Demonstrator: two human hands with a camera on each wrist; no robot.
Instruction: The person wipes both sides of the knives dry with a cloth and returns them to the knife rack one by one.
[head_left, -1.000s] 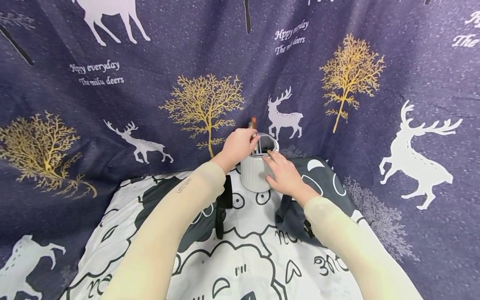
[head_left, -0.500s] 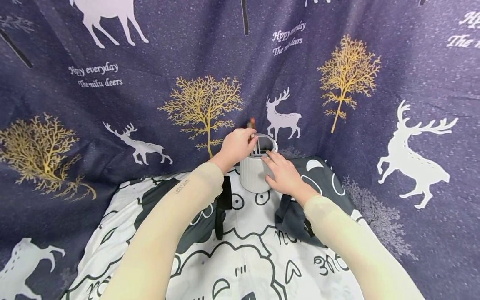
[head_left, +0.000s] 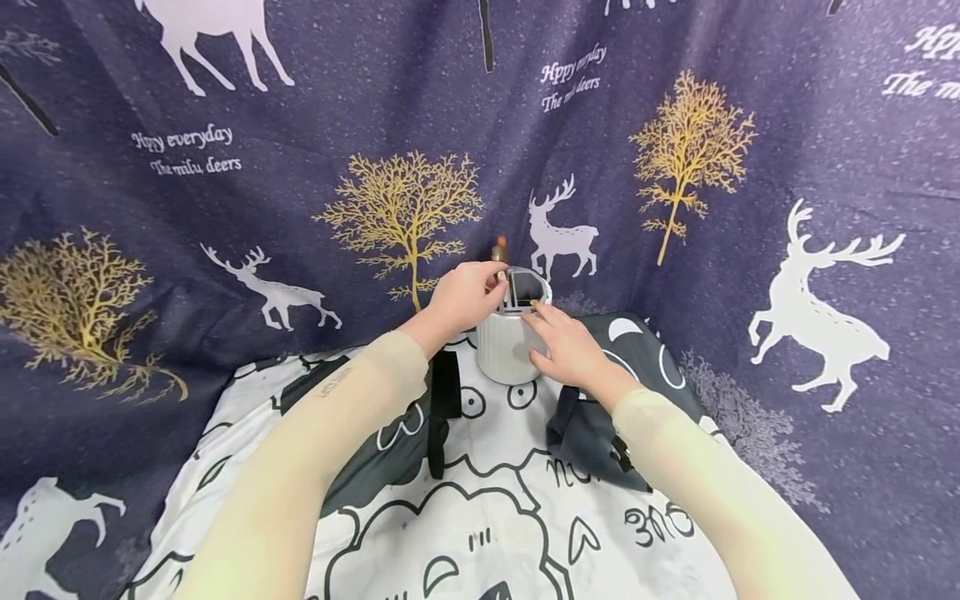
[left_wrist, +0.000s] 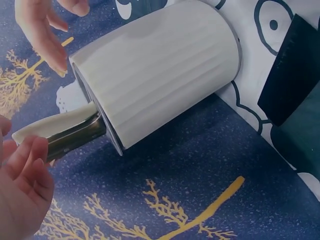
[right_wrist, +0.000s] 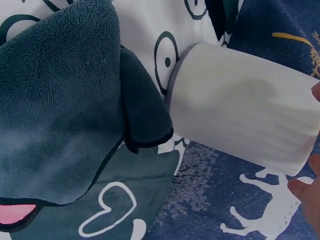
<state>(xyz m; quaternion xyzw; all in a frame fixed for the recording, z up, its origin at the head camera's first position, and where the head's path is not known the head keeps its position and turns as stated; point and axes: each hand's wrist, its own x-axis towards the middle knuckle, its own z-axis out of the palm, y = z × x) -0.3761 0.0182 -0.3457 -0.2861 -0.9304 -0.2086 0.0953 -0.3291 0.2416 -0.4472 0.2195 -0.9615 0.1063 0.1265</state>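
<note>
A white ribbed cylindrical holder (head_left: 508, 346) with a grey divided top stands upright on the patterned cloth. My left hand (head_left: 463, 296) is at the left side of its mouth. In the left wrist view its fingers (left_wrist: 32, 157) pinch the outer end of a cream-coloured stick (left_wrist: 60, 121), which reaches into the holder beside a dark gold metallic tube (left_wrist: 77, 137). An orange-tipped item (head_left: 501, 243) stands behind that hand. My right hand (head_left: 573, 346) rests its fairly straight fingers at the right front of the rim, thumb lower by the side.
A dark blue-grey towel (right_wrist: 65, 105) lies bunched in front of the right hand. A black flat strip (head_left: 447, 383) lies left of the holder. Behind hangs a purple-blue cloth (head_left: 300, 208) printed with deer and trees. White cartoon-print cloth (head_left: 480, 450) covers the surface.
The left forearm has swung slightly left and the left fingers have shifted a little at the holder's mouth. The right hand stays at the rim. The head view has drifted slightly.
</note>
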